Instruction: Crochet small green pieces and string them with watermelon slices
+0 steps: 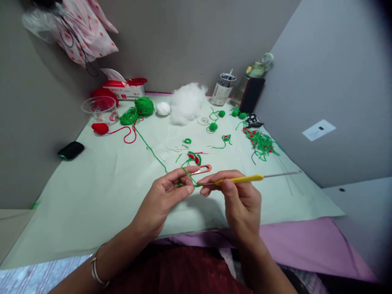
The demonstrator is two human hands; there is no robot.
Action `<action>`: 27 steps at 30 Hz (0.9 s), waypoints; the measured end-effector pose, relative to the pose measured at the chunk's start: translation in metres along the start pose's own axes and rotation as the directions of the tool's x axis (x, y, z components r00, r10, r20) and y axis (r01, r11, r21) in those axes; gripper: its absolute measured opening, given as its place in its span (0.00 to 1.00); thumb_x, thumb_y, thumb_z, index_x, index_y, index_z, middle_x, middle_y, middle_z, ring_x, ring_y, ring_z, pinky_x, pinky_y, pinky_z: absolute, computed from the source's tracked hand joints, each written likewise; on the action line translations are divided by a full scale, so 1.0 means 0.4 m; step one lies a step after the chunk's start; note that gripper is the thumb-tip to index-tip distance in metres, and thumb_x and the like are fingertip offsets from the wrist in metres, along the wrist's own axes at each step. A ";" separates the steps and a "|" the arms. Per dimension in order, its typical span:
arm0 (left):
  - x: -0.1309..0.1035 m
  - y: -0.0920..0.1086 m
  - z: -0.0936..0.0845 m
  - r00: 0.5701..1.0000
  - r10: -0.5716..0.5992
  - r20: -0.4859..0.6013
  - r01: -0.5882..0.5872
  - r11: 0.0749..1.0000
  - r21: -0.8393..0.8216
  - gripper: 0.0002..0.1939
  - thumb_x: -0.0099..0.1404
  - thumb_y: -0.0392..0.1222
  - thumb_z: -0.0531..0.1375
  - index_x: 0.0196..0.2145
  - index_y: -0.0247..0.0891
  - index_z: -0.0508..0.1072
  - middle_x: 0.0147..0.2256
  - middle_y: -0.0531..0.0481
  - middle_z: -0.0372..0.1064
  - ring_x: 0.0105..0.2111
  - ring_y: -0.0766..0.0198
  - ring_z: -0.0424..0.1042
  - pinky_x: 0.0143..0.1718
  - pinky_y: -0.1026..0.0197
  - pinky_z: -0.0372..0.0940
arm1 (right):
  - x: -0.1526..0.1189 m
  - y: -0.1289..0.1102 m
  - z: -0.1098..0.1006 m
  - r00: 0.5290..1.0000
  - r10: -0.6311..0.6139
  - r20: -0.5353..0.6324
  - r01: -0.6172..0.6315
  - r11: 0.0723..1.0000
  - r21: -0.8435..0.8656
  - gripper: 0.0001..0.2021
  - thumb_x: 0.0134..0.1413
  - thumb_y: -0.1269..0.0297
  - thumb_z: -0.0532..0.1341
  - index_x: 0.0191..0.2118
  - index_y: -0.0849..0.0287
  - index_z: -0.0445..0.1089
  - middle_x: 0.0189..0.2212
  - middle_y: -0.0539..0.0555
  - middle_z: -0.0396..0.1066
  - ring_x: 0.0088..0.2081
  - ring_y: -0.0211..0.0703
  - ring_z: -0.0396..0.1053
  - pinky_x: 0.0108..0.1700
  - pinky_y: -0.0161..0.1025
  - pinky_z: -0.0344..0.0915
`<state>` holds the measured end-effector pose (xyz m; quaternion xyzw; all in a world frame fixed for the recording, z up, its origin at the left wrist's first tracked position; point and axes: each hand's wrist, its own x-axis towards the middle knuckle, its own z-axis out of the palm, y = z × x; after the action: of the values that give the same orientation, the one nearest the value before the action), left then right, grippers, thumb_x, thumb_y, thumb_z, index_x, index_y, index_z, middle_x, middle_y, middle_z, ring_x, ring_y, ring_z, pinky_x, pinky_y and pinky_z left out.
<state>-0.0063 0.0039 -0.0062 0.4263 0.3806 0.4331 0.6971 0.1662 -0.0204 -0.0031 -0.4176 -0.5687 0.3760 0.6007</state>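
My right hand (241, 200) is closed round a crochet hook with a yellow handle (239, 179), its tip pointing left into green yarn. My left hand (167, 196) pinches the small green crochet piece (196, 185) between thumb and fingers, and a strand runs over its forefinger. That green yarn (151, 151) trails back across the table to a loose green bundle (129, 116). Just beyond my fingertips lies an orange-handled thread snipper (206, 168), partly behind the left forefinger. Small red and green crocheted pieces (194, 158) rest behind it.
At the back stand a green yarn ball (144, 106), white stuffing (188, 102), a pen cup (223, 90), a bottle (257, 69) and a dark phone (252, 94). Yarn scraps (261, 143) lie right. A clear tub (102, 110), red yarn (100, 128) and a black object (71, 150) are left.
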 end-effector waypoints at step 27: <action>-0.006 0.009 0.027 0.998 -0.017 0.059 0.027 0.984 -0.175 0.15 0.64 0.41 0.67 0.49 0.44 0.81 0.42 0.48 0.79 0.48 0.58 0.72 0.57 0.55 0.60 | 0.006 0.000 0.024 0.986 -0.161 -0.032 0.159 0.986 -0.043 0.11 0.68 0.69 0.58 0.44 0.50 0.78 0.38 0.52 0.78 0.39 0.43 0.75 0.43 0.45 0.72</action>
<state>0.0015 -0.0001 0.0012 0.3712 0.3257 0.4448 0.7472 0.1566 -0.0174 -0.0020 -0.3894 -0.5971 0.3074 0.6304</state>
